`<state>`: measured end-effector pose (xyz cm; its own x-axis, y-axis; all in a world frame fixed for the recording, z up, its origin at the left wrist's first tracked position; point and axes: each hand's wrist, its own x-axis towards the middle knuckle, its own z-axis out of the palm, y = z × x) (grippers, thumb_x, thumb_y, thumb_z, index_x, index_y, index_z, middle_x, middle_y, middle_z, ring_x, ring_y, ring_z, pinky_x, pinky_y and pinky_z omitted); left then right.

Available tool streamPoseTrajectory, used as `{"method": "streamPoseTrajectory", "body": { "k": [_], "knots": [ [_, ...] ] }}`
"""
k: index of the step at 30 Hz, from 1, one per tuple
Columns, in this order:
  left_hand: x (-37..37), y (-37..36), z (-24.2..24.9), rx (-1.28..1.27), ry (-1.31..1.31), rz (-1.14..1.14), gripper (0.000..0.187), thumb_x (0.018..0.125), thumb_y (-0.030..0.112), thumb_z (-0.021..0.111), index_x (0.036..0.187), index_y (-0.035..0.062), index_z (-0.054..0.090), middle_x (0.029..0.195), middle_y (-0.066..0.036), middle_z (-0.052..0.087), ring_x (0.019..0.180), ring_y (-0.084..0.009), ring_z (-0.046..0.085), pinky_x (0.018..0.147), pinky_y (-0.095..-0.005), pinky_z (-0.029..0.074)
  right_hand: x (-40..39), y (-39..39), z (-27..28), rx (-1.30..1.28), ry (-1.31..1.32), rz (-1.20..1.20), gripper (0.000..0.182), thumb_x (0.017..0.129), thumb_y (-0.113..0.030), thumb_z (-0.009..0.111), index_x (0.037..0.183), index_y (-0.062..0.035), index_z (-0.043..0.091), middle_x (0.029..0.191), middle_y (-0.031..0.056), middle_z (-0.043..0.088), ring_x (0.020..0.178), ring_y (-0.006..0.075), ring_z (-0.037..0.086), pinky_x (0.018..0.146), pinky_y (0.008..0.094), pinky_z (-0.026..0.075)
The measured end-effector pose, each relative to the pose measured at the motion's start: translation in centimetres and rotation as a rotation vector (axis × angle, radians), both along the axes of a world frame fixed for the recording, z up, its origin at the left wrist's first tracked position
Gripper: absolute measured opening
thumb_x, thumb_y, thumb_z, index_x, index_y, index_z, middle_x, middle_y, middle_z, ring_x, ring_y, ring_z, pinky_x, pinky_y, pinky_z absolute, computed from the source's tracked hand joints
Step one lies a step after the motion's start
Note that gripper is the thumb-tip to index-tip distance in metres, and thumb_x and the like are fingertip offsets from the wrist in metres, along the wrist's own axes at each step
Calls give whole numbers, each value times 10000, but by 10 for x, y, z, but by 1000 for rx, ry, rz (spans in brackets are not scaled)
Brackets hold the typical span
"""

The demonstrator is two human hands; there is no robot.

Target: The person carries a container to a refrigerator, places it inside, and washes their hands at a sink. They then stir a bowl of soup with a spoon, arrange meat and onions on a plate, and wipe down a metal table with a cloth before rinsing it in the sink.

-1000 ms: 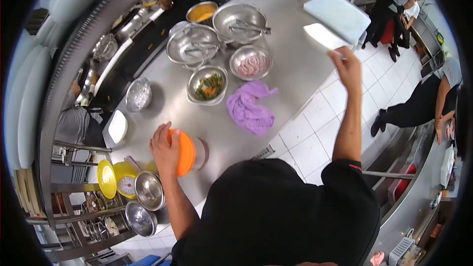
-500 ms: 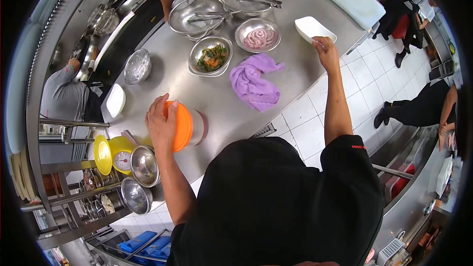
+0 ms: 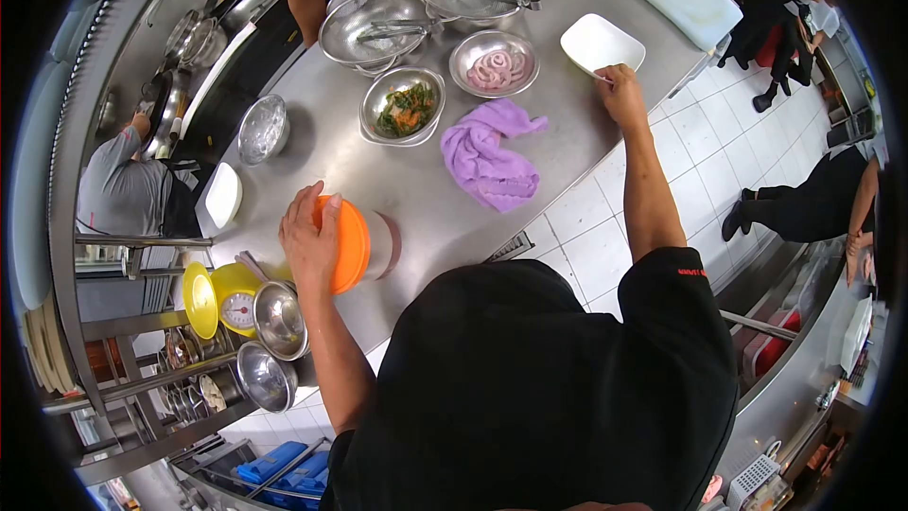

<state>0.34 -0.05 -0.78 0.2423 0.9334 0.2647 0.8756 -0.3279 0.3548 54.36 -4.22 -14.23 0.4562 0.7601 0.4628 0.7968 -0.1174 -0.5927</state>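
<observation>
My right hand (image 3: 621, 95) pinches the near rim of a white bowl (image 3: 598, 41) at the table's right edge. The bowl looks bare inside. My left hand (image 3: 310, 237) rests with extended fingers on the orange lid (image 3: 350, 251) of a round container (image 3: 384, 246). Between my hands lies a crumpled purple cloth (image 3: 492, 156). Beyond it stand a steel bowl of sliced pale pink rings (image 3: 498, 69) and another steel bowl holding greens with orange bits (image 3: 409, 111).
Steel colanders (image 3: 374, 26) with tongs (image 3: 394, 29) stand at the back. A yellow scale (image 3: 236, 308) and steel bowls (image 3: 280, 320) are at left, near a second white dish (image 3: 224, 195). A white cutting board (image 3: 676, 0) lies back right. Other people (image 3: 804, 199) stand nearby.
The white bowl in my right hand has tipped so more of its inside faces me. My left hand stays on the lid. The person at the back has leaned further into view.
</observation>
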Motion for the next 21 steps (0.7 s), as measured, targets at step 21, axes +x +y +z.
{"method": "streamPoseTrajectory", "body": {
  "k": [21],
  "knots": [
    [-3, -5, -5, 115, -12, 34, 433, 905, 437, 615, 1176, 102, 666, 1249, -112, 630, 1193, -294, 553, 1062, -430, 362, -30, 9, 29, -91, -252, -47, 304, 968, -153, 510, 1232, -156, 662, 1098, 137, 696, 1003, 342, 652, 868, 445, 506]
  ]
}}
